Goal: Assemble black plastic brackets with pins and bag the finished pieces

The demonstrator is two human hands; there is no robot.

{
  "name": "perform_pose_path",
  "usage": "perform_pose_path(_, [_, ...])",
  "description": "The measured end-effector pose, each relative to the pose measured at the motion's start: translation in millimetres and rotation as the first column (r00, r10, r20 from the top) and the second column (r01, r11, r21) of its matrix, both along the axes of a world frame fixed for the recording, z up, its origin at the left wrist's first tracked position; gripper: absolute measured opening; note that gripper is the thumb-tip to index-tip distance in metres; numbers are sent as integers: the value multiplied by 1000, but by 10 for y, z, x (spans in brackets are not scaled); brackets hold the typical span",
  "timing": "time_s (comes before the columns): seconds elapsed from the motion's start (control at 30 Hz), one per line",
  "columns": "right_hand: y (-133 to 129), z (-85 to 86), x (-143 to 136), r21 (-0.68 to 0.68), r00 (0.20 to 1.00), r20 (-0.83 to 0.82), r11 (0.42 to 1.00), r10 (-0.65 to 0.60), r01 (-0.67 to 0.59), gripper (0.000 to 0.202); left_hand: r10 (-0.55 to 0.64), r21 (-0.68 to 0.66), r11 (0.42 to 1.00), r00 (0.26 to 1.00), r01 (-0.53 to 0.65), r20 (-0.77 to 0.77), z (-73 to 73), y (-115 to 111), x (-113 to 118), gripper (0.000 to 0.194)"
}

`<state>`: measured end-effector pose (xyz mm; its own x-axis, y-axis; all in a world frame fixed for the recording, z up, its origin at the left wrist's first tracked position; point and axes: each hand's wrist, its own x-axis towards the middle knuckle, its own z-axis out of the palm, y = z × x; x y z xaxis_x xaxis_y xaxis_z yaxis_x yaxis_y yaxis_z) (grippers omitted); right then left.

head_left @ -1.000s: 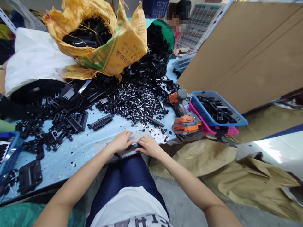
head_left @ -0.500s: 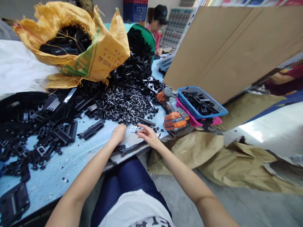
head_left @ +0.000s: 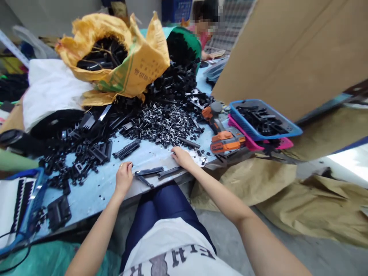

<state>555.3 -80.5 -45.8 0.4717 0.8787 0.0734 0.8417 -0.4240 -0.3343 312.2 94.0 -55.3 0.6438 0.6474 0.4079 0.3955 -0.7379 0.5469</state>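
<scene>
My left hand [head_left: 124, 178] hovers above the table's front part with its fingers curled together. A small dark bit shows at its fingertips, too small to name. My right hand [head_left: 182, 158] is at the near edge of a heap of small black parts with metal pins [head_left: 166, 120]. Its thumb and fingers are pinched together on something tiny that I cannot make out. Between the hands, along the table edge, lie a long black part [head_left: 149, 171], a shorter black rod [head_left: 144, 181] and a dark grey flat part [head_left: 169, 173]. A black tube [head_left: 189, 143] lies beyond my right hand.
An orange cordless drill [head_left: 225, 141] stands right of the heap, beside a blue basket [head_left: 287, 132] of black parts on a pink one. A yellow sack [head_left: 143, 73] and a white sack [head_left: 53, 92] stand behind. Cardboard [head_left: 287, 57] leans at right. Another person sits across.
My left hand has moved left and nearer, away from my right hand. My right hand's spread fingers have closed at the heap's edge. The view has turned left, showing more of the table's left end.
</scene>
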Motion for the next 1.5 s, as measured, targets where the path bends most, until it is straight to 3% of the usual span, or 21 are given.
perform_pose_path(0.2, [70, 10, -167, 336, 944, -275, 938, 180, -81, 9, 38, 76, 997, 993, -30, -115, -51, -120, -149, 26])
perform_pose_path(0.43, [59, 223, -294, 232, 864, -445, 962, 238, -145, 12, 36, 205, 979, 969, 16, -246, 32, -160, -226, 22])
perform_pose_path(0.6, [103, 336, -356, 112, 903, -233, 933, 360, -343, 7, 30, 304, 950, 944, 75, -327, 92, -186, -213, 19])
perform_pose_path(0.7, [151, 410, -456, -49, 889, -50, 887, 456, -458, 5, -52, 370, 912, 943, 179, -328, 88, -209, -182, 20])
perform_pose_path(0.83, [169, 449, -572, -164, 877, 63, 872, 476, -462, 9, -131, 450, 859, 955, 244, -266, -15, -202, -184, 26])
perform_pose_path(0.9, [136, 402, -585, -129, 880, 67, 879, 469, -459, 8, -177, 471, 843, 960, 261, -217, -81, -170, -211, 28])
perform_pose_path(1.0, [52, 257, -566, 40, 874, 63, 874, 481, -484, 12, -280, 489, 806, 943, 332, -179, -143, -97, -252, 30])
perform_pose_path(1.17, [-73, -1, -527, 335, 870, 94, 807, 485, -486, 23, -358, 549, 761, 929, 346, -90, -162, 20, -254, 30])
perform_pose_path(1.3, [-132, -158, -493, 368, 870, 109, 793, 482, -486, 34, -349, 536, 779, 935, 324, -57, -189, 57, -231, 27])
perform_pose_path(1.5, [-189, -381, -434, 329, 876, 28, 823, 481, -462, 44, -309, 436, 813, 921, 386, -239, -219, 16, -245, 28])
